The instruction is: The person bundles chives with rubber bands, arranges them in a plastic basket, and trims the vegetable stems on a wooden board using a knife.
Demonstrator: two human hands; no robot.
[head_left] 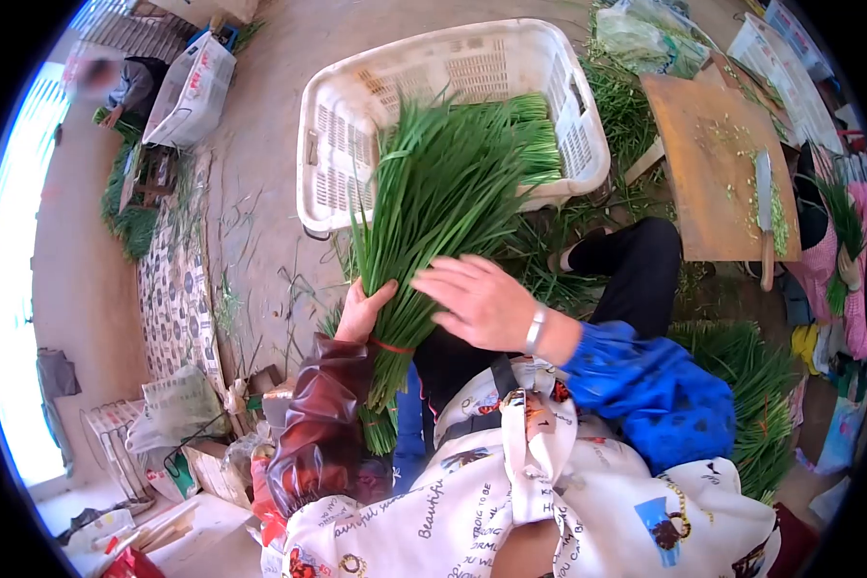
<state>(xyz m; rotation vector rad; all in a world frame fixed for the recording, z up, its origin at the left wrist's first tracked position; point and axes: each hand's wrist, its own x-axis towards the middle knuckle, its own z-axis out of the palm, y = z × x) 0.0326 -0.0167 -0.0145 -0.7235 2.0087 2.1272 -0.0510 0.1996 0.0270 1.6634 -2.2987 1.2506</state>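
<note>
Littered floor [260, 164]; in front of white basket [472, 53], left fingers [385, 292] grip banded green bundle [419, 202], right fingers [450, 279] spread over it; likely tidying, next move needs steady left grip.

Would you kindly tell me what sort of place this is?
Probably a vegetable packing workspace: a plastic crate holds leafy greens, a red band circles another bunch, and a knife lies on a board.
</note>
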